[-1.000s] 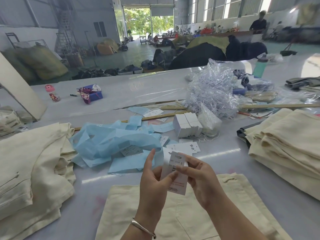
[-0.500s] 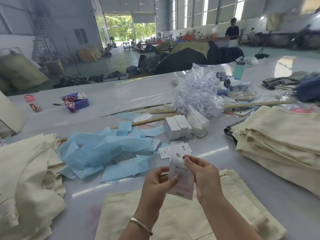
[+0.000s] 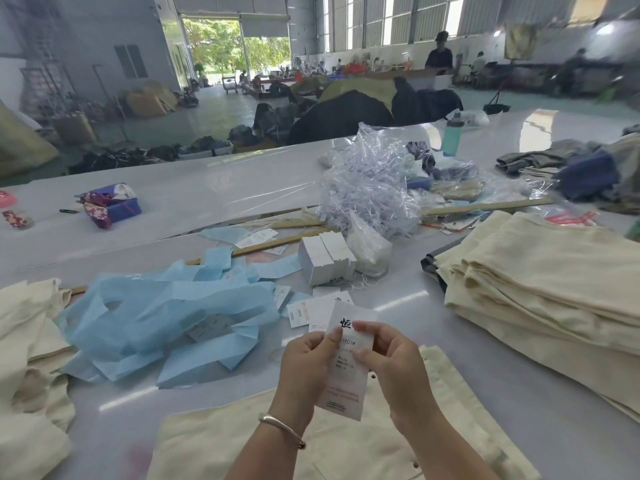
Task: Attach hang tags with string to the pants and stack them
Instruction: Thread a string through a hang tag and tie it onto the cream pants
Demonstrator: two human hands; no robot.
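Seen from the head camera, both hands are raised just above the near edge of the worktop (image 3: 214, 195), forearms reaching up from the bottom of the view. The left hand (image 3: 308, 358), a silver bangle (image 3: 281, 428) on its wrist, pinches the left edge of a white tag (image 3: 348, 386) between thumb and fingers. The right hand (image 3: 391, 358) pinches the tag's right edge the same way, fingers curled in. The tag is upright, facing the person, black print at its top. Whether any string is on it I cannot tell.

Under the hands a cream pair of pants (image 3: 346, 445) lies flat on the worktop. A stack of folded cream pants (image 3: 540, 282) sits to the right, and a looser heap (image 3: 31, 358) to the left. Crumpled blue bags (image 3: 166, 317) lie left of the hands, with loose tags (image 3: 304, 311) just beyond. Further back stands a small white box (image 3: 325, 259), touching a clear plastic bag (image 3: 367, 188) stuffed with pale strings.
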